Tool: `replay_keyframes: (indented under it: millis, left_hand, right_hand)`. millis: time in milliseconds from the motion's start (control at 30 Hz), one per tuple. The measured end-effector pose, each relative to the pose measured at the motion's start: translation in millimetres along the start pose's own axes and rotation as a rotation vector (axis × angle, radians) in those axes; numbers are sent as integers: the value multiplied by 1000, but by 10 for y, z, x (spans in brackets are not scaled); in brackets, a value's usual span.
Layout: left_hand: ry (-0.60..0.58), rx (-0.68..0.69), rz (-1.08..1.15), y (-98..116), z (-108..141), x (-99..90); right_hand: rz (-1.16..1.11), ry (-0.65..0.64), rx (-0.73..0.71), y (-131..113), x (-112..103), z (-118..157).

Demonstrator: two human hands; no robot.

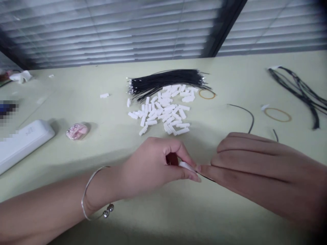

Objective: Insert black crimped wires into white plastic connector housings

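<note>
While the left hand [153, 166] pinches a small white connector [187, 166] between thumb and forefinger, the right hand [255, 163] meets it from the other side, its fingers pressed together and their tips gripping a thin black wire [208, 178] right beside the connector's end; the right thumb is largely hidden, and whether the wire sits inside the connector cannot be made out. Both hands are above the near part of the pale green desk [109, 132], and a silver bracelet [83, 200] with small beads circles the left wrist. Just beyond the left hand lies a loose pile of white connectors [166, 114], some of them touching a thick bundle of black wires [163, 80] with shiny ends behind it. A rubber band [208, 98] rests near the right end of that bundle. Past the right hand, a curved loose wire [253, 119] and a short black piece [275, 135] show, with another rubber band [278, 121] near them and a group of black cables [304, 93] toward the right edge. To the left stand a small pink object [77, 131] and a long white case [28, 141]. Slatted blinds [127, 30] fill the background.
</note>
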State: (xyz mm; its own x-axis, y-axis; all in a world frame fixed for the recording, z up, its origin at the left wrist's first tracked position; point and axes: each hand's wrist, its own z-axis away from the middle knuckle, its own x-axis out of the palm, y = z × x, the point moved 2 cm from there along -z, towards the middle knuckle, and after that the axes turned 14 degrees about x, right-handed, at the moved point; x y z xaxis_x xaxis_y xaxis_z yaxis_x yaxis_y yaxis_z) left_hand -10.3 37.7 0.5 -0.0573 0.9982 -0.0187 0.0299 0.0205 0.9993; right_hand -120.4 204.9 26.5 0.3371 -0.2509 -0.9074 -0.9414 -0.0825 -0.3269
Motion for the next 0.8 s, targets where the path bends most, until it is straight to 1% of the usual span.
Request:
replay_keyframes:
  millis: [67, 133, 200, 233, 267, 333, 367, 433, 500, 600, 667, 733, 800]
  left_hand:
    - [-1, -11, -25, -10, 1, 10]
    - [-6, -24, -50, -17, 2, 14]
    - [-12, -29, -52, -22, 2, 11]
    - [-15, -29, -50, -26, 3, 9]
    - [-16, -27, -47, -29, 4, 5]
    - [-21, -23, -42, -38, 7, -1]
    - [-25, -21, -42, -44, 9, -5]
    - [-32, -15, -35, -57, 12, -13]
    - [-38, -10, -22, -75, 12, -25]
    - [-46, -10, 1, -109, 11, -44]
    - [-53, -14, 13, -125, 10, -50]
    - [-59, -4, 17, -127, 7, -51]
    - [-64, -2, 12, -118, 5, -50]
  right_hand:
    - [-72, -97, 104, 79, -94, -42]
    - [-128, -141, 245, 207, -218, -166]
    - [-122, -128, 355, 370, -316, -408]
    - [-81, -119, 377, 454, -333, -575]
    - [-30, -75, 394, 540, -331, -765]
    - [40, -45, 395, 703, -243, -1176]
    - [72, -56, 376, 773, -169, -1377]
    - [121, -122, 310, 885, 0, -1718]
    - [155, -202, 254, 965, 146, -1944]
    - [191, -269, 218, 1049, 260, -2076]
    - [211, -265, 224, 1082, 255, -2083]
    - [229, -204, 255, 1081, 171, -2066]
    - [245, -62, 307, 1033, -9, -2026]
